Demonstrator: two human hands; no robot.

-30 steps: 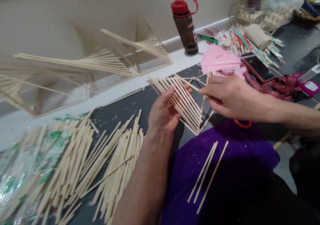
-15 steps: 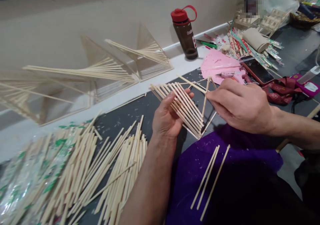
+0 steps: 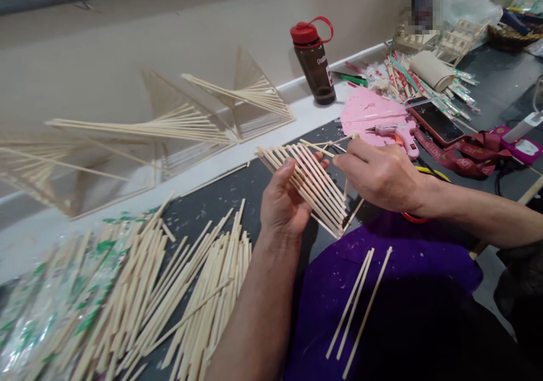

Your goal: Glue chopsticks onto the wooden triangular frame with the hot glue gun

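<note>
My left hand (image 3: 282,197) is closed around a fan-like frame of chopsticks (image 3: 318,180), its thumb over the slanting row. Between the thumb and fingers of my right hand (image 3: 377,172) is a single chopstick (image 3: 316,148), its far end lying near the frame's upper edge. Thin sticks of the frame's open side run behind my right hand and are partly hidden. Three loose chopsticks (image 3: 358,307) rest on the purple cloth (image 3: 416,251) over my lap. A large pile of bare chopsticks (image 3: 203,290) spreads beside my left forearm.
Plastic-wrapped chopsticks (image 3: 55,290) lie at far left. Finished-looking stick frames (image 3: 139,126) lean along the wall. A red-capped bottle (image 3: 314,64) stands behind. Rightward are a glue gun (image 3: 399,135) on pink sheet (image 3: 369,109), a phone (image 3: 436,121) and red-and-yellow-handled scissors (image 3: 432,173).
My right hand has moved left with the chopstick, closer to the row of sticks. The glue gun and scissors show more now. My left hand keeps its hold.
</note>
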